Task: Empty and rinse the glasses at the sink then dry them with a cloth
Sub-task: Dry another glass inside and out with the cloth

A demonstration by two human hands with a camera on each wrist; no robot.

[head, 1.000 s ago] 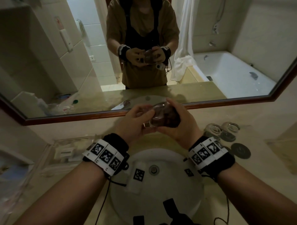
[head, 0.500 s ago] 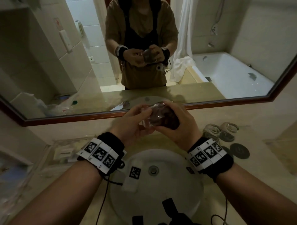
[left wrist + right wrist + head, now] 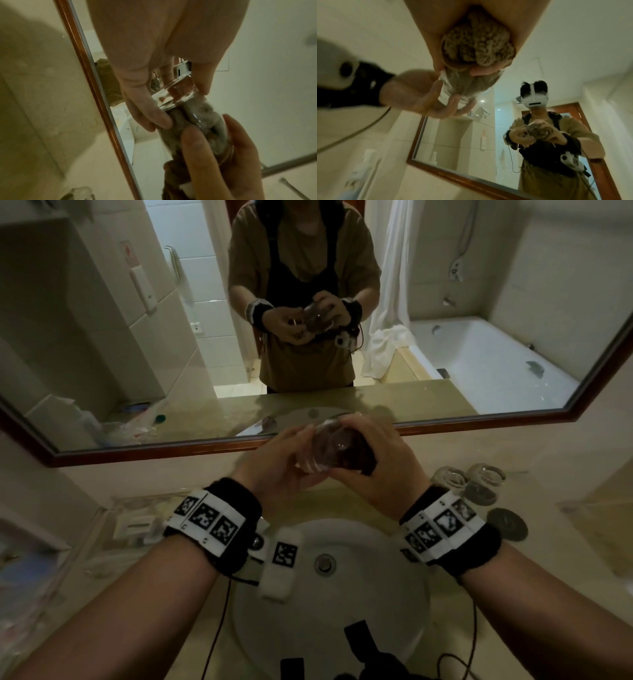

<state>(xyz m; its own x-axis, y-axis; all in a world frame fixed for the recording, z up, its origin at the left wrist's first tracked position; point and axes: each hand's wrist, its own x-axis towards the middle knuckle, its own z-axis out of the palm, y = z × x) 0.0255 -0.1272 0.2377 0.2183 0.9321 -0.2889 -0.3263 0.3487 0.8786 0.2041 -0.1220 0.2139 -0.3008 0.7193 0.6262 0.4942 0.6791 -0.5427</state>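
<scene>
At the far left of the surface [image 3: 342, 398] lies a clear tray [image 3: 113, 525] with small packets in it, well apart from the work. Next comes the left hand [image 3: 274, 467], raised above the sink [image 3: 394, 559] and in front of the mirror [image 3: 102, 337]. Its thumb and fingers [image 3: 147, 108] are curled round the thick base of the glass [image 3: 325, 453], pinching it from that end. The glass lies on its side between the two hands, its long axis running left to right: base toward the left hand, mouth toward the right. A brown cloth [image 3: 193, 121] is stuffed inside it and fills the bowl; the rest bunches out of the mouth into the palm of the right hand [image 3: 383, 470]. That hand wraps the mouth end, fingers curled round both glass and cloth. So each hand has one end, and the cloth enters from the right. My reading is that this is the drying step, and that the coming move is a twist about that long axis, one hand turning against the other. Further right, two more glasses [image 3: 466, 481] stand mouth-down on the surface beside dark round coasters [image 3: 507, 523], near the right wrist.
</scene>
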